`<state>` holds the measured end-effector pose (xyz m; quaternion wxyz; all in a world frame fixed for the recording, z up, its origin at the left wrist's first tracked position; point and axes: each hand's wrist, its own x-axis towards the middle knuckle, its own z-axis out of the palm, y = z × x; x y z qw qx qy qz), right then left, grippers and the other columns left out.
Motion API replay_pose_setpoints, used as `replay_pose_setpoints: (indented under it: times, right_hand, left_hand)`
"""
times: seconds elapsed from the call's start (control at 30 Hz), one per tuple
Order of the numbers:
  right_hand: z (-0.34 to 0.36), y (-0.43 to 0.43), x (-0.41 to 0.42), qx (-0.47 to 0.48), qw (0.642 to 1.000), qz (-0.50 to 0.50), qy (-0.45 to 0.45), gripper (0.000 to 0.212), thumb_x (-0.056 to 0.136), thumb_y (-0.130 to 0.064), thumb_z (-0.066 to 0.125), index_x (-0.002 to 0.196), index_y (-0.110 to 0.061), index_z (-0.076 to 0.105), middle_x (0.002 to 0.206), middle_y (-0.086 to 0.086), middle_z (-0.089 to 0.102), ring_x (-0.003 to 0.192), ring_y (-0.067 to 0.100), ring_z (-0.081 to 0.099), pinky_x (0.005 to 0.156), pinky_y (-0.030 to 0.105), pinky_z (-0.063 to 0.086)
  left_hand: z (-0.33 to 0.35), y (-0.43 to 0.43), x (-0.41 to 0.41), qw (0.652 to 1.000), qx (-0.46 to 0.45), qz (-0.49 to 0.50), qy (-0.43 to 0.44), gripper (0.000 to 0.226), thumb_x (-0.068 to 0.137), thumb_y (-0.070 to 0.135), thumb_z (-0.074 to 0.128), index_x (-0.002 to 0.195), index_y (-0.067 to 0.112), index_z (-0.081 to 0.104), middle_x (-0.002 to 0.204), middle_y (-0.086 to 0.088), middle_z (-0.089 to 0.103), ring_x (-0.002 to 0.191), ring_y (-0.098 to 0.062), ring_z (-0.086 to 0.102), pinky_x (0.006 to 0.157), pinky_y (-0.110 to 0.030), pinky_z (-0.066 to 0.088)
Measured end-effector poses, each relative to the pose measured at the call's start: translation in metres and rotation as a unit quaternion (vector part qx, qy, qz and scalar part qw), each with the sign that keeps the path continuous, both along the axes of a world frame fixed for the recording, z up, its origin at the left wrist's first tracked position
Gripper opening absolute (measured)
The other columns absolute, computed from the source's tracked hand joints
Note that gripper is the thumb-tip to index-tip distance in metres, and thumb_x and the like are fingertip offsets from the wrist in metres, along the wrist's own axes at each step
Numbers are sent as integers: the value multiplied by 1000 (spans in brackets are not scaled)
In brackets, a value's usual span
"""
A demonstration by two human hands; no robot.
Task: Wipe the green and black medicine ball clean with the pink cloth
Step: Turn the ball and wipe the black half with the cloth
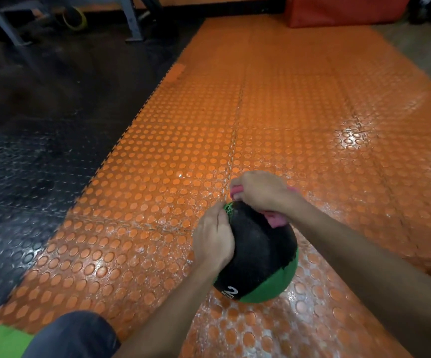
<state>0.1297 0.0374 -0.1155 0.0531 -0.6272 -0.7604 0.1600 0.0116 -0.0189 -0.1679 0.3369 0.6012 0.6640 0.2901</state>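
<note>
- Orange studded floor tiles (183, 151), glossy and scuffed, lie under everything I am handling.
- My right grip (258, 189) is curled tight round the pink cloth (276, 219), which is bunched in my fingers and pressed on the far top of the green and black medicine ball (260, 254).
- My left grip (213, 239) cups the ball's left side, fingers curved round it.
- The ball sits on the orange tiles just ahead of my knee (74, 334) in dark denim, with a white "2" facing me.
- Black studded tiles (28, 164) adjoin on the left.
- Grey metal frame legs (131, 19) and a red padded block (343, 9) stand at the far end.
</note>
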Motion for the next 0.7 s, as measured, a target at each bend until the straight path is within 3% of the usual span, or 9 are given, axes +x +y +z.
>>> replay_pose_setpoints:
  times: [0.03,0.13,0.2,0.3,0.4,0.5,0.6,0.63,0.7]
  right_hand:
    - [-1,-5,-1,7,1000,4,-5,12,92,-28,49,92,-29,61,91,-10,56,97,18,56,67,28,38]
    - [-5,-64,-3,196,977,6,-84,14,85,-25,60,98,-27,64,97,-3,56,86,22,55,52,30,46]
    - [-5,-106,-6,240,969,19,-49,22,65,-20,78,85,-25,69,85,-3,60,71,21,57,35,20,33]
    - [-9,-115,-3,232,972,25,-42,22,64,-20,79,84,-27,70,81,-6,60,68,20,55,36,15,20]
    - [-2,-68,-7,180,982,7,-61,20,89,-22,53,106,-30,61,100,-6,55,89,22,53,48,23,33]
    - [1,-31,-10,100,992,-18,-69,26,96,-21,39,113,-23,58,113,2,55,102,27,52,66,31,42]
    - [-4,-61,-9,185,979,-6,-89,20,90,-20,51,105,-26,63,103,-2,56,91,23,52,48,24,36]
    - [-7,-82,-8,205,977,-17,-61,16,85,-20,57,97,-26,66,95,-3,58,83,22,54,40,20,31]
    - [-17,-123,-7,252,968,-13,7,20,83,-23,50,87,-25,69,86,-4,61,73,20,56,33,14,30]
  left_hand:
    - [-2,-1,-2,1000,-2,0,-6,40,101,26,26,137,24,44,142,6,44,131,-13,37,105,-27,25]
    - [-4,2,-8,999,-17,4,-33,39,101,26,28,136,25,45,141,7,45,130,-13,38,107,-31,25]
    - [-5,5,-8,999,-32,1,-40,38,101,26,29,135,26,46,142,8,44,131,-13,37,108,-32,24]
    - [-5,3,-6,999,-12,-19,-29,37,101,24,30,133,26,49,141,8,45,129,-12,38,103,-27,25]
    - [-1,1,-2,999,15,-32,-20,37,101,20,29,130,24,51,136,5,51,124,-14,45,94,-22,28]
    - [3,3,2,999,-5,-35,-12,38,102,23,28,135,22,47,138,2,49,127,-18,43,96,-24,28]
    - [2,13,-2,997,-32,-64,-16,39,102,23,25,133,25,48,137,3,49,127,-18,42,102,-28,28]
    - [1,16,-5,996,-47,-74,-27,39,102,24,24,132,26,49,138,4,48,129,-17,41,108,-31,27]
    - [-1,23,-10,992,-76,-94,-43,39,101,26,24,132,27,49,140,4,45,129,-16,39,112,-44,25]
